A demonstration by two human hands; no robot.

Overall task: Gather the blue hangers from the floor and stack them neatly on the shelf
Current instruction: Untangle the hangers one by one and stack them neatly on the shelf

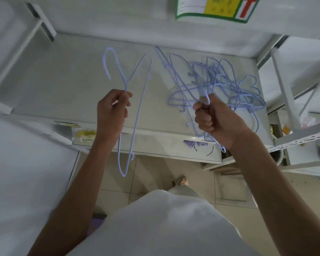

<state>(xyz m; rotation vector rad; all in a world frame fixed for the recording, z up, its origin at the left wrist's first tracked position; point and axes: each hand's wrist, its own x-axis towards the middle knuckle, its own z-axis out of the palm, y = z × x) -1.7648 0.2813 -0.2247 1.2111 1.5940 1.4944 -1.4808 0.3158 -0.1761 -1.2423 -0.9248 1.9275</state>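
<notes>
My left hand (113, 109) pinches a single blue hanger (140, 108) at its neck, hook pointing up and frame hanging down past the shelf's front edge. My right hand (212, 117) grips the hooks of a tangled bunch of blue hangers (220, 84), which spreads over the right half of the white shelf (72, 80). Some frames of that bunch hang below my right wrist. The two hands are apart, level with each other above the shelf's front.
White shelf posts stand at the left (17, 52) and right (284, 89). A green-bordered label (216, 8) hangs from the shelf above. Yellow tags (85, 134) sit on the shelf's front lip. Tiled floor (155, 182) and my shoe (181, 182) lie below.
</notes>
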